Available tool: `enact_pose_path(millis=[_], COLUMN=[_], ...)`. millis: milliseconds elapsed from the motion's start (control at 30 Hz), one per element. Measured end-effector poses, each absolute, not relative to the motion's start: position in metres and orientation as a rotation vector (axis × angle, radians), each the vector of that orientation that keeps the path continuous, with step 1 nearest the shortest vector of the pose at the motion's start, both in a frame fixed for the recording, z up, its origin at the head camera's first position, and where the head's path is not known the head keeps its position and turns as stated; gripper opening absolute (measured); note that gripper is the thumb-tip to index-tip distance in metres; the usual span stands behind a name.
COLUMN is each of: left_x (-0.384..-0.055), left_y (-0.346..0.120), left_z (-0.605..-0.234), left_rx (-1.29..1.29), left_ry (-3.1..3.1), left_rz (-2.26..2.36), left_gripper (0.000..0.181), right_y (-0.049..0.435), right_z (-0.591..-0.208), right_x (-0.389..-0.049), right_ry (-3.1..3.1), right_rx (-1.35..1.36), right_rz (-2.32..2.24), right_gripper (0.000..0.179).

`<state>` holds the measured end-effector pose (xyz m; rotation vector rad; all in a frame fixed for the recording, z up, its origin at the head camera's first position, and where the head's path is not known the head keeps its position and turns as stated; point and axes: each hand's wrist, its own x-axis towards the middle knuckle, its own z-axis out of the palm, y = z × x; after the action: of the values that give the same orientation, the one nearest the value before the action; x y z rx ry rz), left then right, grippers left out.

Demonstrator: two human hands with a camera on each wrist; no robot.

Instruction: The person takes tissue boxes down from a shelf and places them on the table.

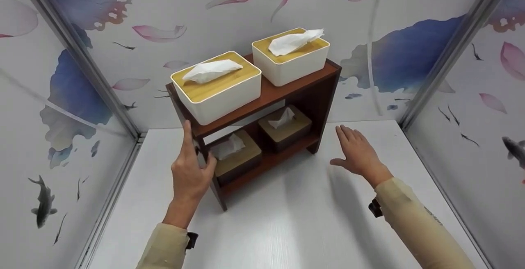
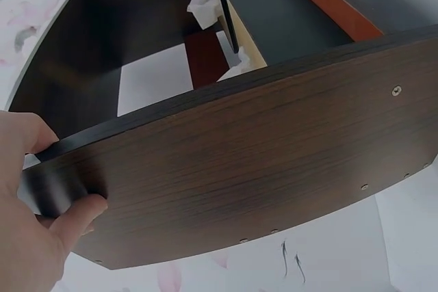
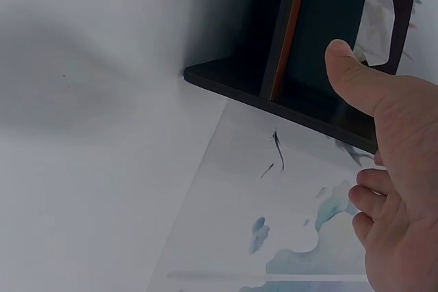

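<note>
A dark reddish-brown two-tier shelf (image 1: 268,92) stands at an angle on the white floor. My left hand (image 1: 192,174) grips the front edge of its left side panel (image 2: 239,148), thumb on one face and fingers on the other. Off the shelf's right side, my right hand (image 1: 359,154) is held with fingers extended, holding nothing. On the top board sit two white tissue boxes with wooden lids, a left one (image 1: 229,101) and a right one (image 1: 301,66), each with a tissue sticking out. Two dark tissue boxes, one left (image 1: 242,162) and one right (image 1: 291,133), occupy the lower board.
A back wall (image 1: 213,23) printed with petals and leaves rises close behind the shelf. Similar printed panels flank it at left (image 1: 24,129) and right (image 1: 463,109), with metal rails (image 1: 82,51) at the corners. White floor (image 1: 270,224) extends in front.
</note>
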<state>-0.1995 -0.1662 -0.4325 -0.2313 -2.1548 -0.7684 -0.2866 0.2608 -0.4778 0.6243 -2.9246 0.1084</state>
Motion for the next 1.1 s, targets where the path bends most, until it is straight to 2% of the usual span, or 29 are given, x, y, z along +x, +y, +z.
enact_pose_path(millis=[433,1100], left_x=[-0.212,-0.227], left_y=[-0.179,-0.2], left_z=[-0.431,-0.43], left_rx=[-0.236,-0.27], left_ry=[-2.171,-2.198], left_rz=[-0.781,-0.855], left_gripper=[0.09,0.088], right_y=[0.261,0.253], right_z=[-0.457,-0.4], right_x=[-0.299,-0.32], right_ry=[-2.923,-2.852], right_rx=[0.54,0.432], right_rz=[0.155,0.225], right_gripper=[0.103,0.108])
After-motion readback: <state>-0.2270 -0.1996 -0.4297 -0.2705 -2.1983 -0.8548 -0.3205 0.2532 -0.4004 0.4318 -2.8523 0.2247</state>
